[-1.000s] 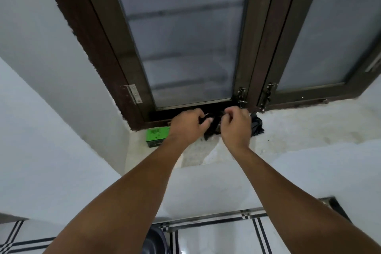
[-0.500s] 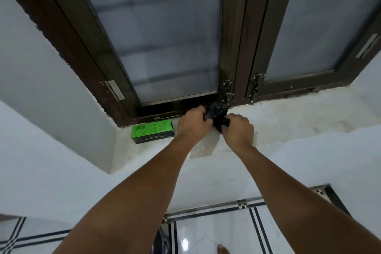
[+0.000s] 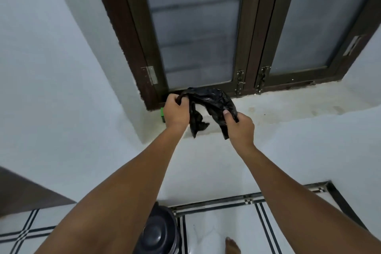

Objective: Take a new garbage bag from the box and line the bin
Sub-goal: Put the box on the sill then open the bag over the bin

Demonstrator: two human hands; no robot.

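Two hands (image 3: 206,116), crumpled black plastic bag (image 3: 212,102)

Window (image 3: 195,27): two frosted panes in a dark brown frame, shut.
Latches (image 3: 240,83): metal, at the foot of the centre stiles.
Hinge (image 3: 151,74): metal, on the left frame.
Sill (image 3: 299,105): white, stained.
Floor (image 3: 222,231): white tiles with dark stripes.
Foot (image 3: 232,245): bare, on the floor.

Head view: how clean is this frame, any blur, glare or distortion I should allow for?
Head view: dim, flat light through the frosted window, no glare; wide-angle lens bends the frame and walls; the garbage bag between left hand and right hand reads soft, its folds lost in black.
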